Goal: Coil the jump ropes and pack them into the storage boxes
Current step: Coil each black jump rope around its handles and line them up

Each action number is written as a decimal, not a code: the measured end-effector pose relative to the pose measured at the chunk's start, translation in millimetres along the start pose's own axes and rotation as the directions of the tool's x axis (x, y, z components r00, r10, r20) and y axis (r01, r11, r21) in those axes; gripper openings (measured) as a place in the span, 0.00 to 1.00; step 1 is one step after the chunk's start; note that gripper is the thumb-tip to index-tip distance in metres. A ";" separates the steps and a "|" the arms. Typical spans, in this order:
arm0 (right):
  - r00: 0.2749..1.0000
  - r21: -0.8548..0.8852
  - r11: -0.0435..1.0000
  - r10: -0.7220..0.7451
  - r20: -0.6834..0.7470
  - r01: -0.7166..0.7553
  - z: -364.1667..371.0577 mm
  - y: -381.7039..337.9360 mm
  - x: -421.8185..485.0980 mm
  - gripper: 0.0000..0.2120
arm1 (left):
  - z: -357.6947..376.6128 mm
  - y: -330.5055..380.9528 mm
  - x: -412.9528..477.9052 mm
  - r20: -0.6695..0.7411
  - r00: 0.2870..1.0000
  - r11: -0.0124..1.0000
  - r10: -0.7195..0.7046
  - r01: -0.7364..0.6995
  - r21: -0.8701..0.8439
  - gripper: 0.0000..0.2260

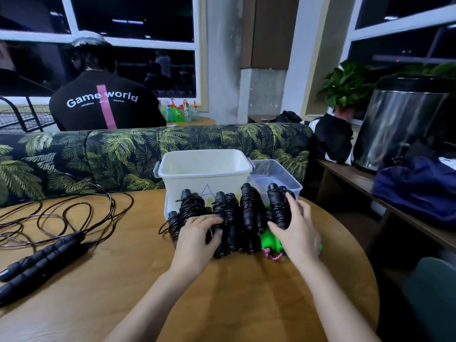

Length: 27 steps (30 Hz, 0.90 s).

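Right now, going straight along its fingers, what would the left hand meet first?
The left hand grips the coiled black jump ropes, so those; behind them, probably the white storage box.

I count two boxes mid-frame: one white box and one clear box. Below them are at least four coiled black ropes and one green rope. At the left lies one loose rope with two handles.
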State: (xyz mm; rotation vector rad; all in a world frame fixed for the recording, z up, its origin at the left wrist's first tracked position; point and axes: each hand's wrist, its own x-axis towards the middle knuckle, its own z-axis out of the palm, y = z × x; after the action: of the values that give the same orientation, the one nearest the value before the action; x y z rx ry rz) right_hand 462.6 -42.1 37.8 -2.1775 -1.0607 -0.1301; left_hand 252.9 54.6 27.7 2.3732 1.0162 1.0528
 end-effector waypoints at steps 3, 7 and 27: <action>0.999 -0.132 0.991 -0.011 0.045 0.017 6.9 19.8 22.2 0.35 | 17.9 17.4 17.3 0.115 0.988 0.988 0.105 -0.117 0.097 0.18; 0.989 -0.056 0.998 -0.003 0.149 0.011 15.6 36.8 30.1 0.29 | 48.5 47.5 42.3 0.314 0.948 0.872 0.055 -0.199 0.447 0.34; 0.992 0.147 0.988 0.031 0.126 -0.050 22.5 70.7 34.4 0.25 | 126.9 61.1 16.9 0.285 0.958 0.838 0.042 -0.189 0.512 0.54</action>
State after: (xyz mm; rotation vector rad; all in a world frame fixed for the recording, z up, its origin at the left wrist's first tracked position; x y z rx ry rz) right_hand 531.9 -35.1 -5.1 -2.0912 -1.0584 0.1015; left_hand 384.6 21.9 -13.6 2.9546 1.1934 0.4929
